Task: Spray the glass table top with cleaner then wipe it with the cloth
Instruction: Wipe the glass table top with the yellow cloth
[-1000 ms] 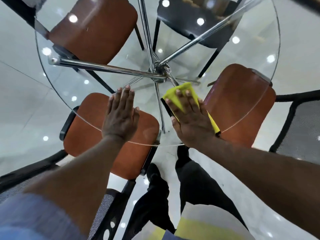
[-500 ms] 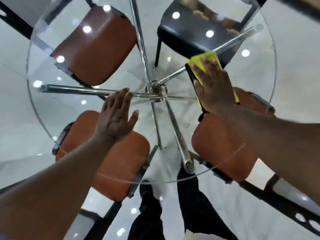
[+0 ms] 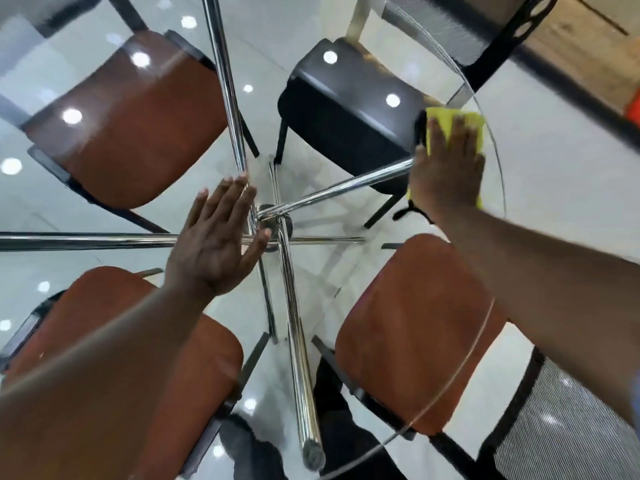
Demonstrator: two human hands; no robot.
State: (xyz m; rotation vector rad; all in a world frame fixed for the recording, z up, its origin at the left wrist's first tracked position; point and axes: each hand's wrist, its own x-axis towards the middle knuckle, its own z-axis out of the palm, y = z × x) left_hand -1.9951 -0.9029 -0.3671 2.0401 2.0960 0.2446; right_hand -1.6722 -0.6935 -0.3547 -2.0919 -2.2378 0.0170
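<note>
At the near edge, the round glass table top (image 3: 332,278) shows two orange chair seats (image 3: 408,327) tucked beneath it, and the chrome legs (image 3: 294,341) fan out from a hub under the middle. No spray bottle is in sight, so I'd say this is the wiping part of the job.

A little further in, the left hand (image 3: 214,244) lies flat on the glass just beside the centre. Its fingers are straight and slightly fanned, holding nothing; it looks like a brace.

Further off, close to the far right rim, the right hand (image 3: 446,171) covers the yellow cloth (image 3: 445,116). The fingers are stretched out, a little apart, pressing the cloth onto the glass rather than gripping it. A dark strip of the cloth trails out by the wrist. A black chair (image 3: 346,105) sits under the glass there.

The cloth looks thin, soft and light, likely to bunch or slide away on such a slick surface. A broad palm over its middle seems the right hold, with the fingertips pinning the leading edge. The glass is hard but breakable, so so near the rim I would press lightly.
</note>
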